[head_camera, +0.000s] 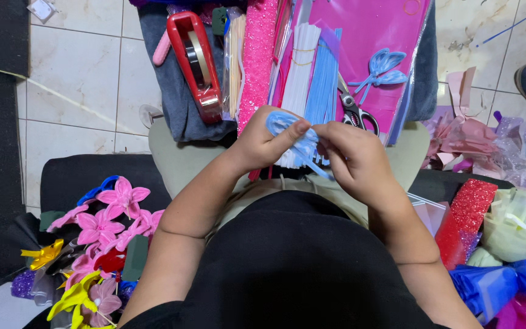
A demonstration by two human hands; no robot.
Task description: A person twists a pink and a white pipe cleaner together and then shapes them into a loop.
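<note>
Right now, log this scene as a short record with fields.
left hand: left hand pinches a light blue ribbon piece
right hand: right hand grips the same piece from the other side
lap: pink sheet with a finished blue ribbon flower, blue strips, white strips, scissors, red tape dispenser
person's left: pink ribbon flowers, yellow ribbon flower
person's right: red glitter sheet, blue wrapping
</note>
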